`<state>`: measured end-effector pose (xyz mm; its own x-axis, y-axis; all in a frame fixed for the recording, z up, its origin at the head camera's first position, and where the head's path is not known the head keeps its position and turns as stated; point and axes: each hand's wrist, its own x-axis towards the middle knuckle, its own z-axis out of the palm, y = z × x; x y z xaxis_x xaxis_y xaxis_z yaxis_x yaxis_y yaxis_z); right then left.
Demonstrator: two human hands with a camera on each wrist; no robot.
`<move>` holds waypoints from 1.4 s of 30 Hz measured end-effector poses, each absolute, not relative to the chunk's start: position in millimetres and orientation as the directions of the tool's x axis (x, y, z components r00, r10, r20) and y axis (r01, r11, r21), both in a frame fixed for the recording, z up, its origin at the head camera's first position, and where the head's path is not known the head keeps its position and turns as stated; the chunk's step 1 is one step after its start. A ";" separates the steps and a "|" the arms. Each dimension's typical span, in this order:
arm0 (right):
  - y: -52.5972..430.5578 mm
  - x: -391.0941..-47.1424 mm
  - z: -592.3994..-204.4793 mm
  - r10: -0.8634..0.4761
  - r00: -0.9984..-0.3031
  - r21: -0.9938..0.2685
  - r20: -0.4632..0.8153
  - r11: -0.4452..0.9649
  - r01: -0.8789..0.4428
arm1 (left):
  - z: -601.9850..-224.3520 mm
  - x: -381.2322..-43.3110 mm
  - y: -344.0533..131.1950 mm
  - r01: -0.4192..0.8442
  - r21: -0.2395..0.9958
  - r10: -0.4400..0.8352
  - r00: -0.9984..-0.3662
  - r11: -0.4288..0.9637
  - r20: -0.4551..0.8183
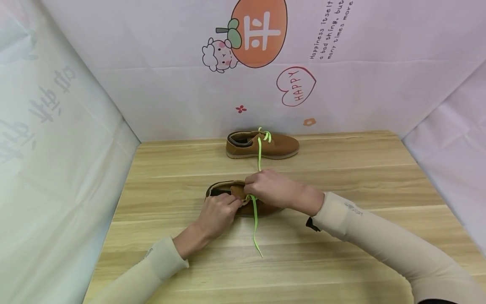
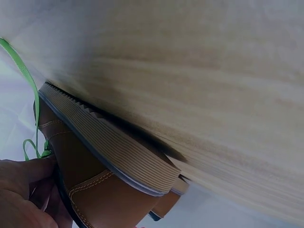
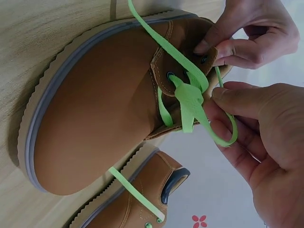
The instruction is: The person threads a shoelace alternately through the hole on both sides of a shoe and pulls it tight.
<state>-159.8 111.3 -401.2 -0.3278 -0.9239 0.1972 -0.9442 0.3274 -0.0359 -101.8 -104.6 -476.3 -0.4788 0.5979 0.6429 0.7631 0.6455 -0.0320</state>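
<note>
A brown leather shoe [image 3: 95, 109] stands on the wooden table, toe to the right in the head view, both hands at its opening. Bright green shoelace [image 3: 190, 99] runs through its eyelets and knots over the tongue; one loose end trails down across the tabletop in the head view. My left hand [image 1: 218, 213] pinches the eyelet flap [image 3: 209, 56] near the top eyelet between thumb and finger. With thumb and fingers, my right hand [image 1: 271, 188] grips a looped stretch of lace beside that flap. The left wrist view shows the shoe's ribbed sole edge [image 2: 114, 137] and heel.
Behind, close to the white printed backdrop [image 1: 171, 97], sits a second brown shoe [image 1: 282, 145] with green lace. One of its lace ends stretches toward the nearer shoe. White fabric walls [image 1: 45, 169] flank the wood-grain table [image 1: 159, 169].
</note>
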 end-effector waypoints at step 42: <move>114.8 -152.3 -431.5 -0.884 -0.358 -0.136 0.299 0.332 -0.933 | -478.6 -102.8 -108.0 0.750 0.261 0.489 -0.612 0.608 0.621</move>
